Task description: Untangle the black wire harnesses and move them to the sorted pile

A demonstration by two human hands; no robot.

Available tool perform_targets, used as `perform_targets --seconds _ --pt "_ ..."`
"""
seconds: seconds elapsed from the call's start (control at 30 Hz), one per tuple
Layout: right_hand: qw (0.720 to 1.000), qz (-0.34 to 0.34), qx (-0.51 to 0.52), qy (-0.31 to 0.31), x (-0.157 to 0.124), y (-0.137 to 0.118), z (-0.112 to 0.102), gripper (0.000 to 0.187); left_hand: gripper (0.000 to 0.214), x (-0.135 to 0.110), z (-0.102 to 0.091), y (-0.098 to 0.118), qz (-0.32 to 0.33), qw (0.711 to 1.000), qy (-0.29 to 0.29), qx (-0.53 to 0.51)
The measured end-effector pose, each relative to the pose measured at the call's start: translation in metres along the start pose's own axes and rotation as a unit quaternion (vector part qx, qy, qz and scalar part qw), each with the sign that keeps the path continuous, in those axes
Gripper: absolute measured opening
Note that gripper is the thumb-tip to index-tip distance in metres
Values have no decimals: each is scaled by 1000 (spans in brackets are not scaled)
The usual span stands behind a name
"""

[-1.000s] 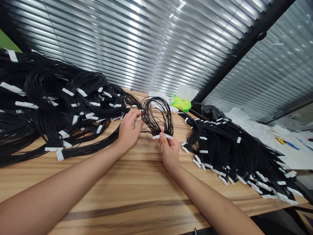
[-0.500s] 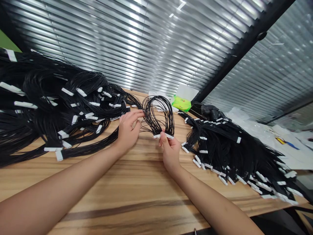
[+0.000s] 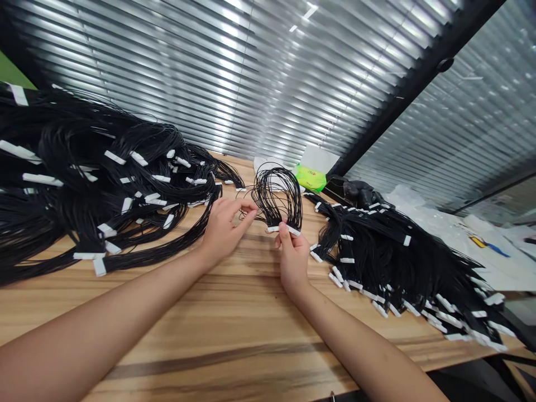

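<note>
The head view shows the right hand [image 3: 293, 258] with its thumb pressed over a white connector strip [image 3: 295, 230], pinching it near the middle, which probably steadies the whole row while leaving both ends uncovered. From that strip, the looped black wires [image 3: 296, 206] arch up just beyond the right hand, the grip at their base seemingly keeping the loop raised and facing the person. The left hand [image 3: 221, 228] is beside the loop, thumb and forefinger drawn close together near its stray strands; whether a strand sits between them I cannot tell. That pose would suit handling single thin wires. The left cable heap [image 3: 161, 137] lies beyond and outward of the left hand, the right cable heap [image 3: 419, 251] outward of the right hand, an arrangement that leaves working room on the surface [image 3: 218, 324] between the forearms
</note>
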State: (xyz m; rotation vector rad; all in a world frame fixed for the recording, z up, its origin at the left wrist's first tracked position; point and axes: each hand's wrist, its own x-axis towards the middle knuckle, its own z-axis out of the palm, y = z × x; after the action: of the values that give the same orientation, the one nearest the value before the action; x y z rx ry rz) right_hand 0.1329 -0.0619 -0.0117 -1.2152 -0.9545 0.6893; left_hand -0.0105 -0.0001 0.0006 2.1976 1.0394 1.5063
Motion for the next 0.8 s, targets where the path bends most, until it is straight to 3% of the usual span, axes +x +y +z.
perform_targets --seconds 0.2,0.37,0.67,0.8 --pt "1000 2 -15 -11 -1 1 0 36 17 -4 -1 2 1 997 -41 -68" --pt "1000 5 -9 -22 -3 1 -1 35 16 -5 -2 4 -1 997 -33 -70" --pt "1000 14 -5 -22 1 2 -1 35 18 2 -6 -6 145 987 -52 33" --pt "998 35 -26 -55 6 -1 -2 37 20 3 -6 -9 184 978 -64 70"
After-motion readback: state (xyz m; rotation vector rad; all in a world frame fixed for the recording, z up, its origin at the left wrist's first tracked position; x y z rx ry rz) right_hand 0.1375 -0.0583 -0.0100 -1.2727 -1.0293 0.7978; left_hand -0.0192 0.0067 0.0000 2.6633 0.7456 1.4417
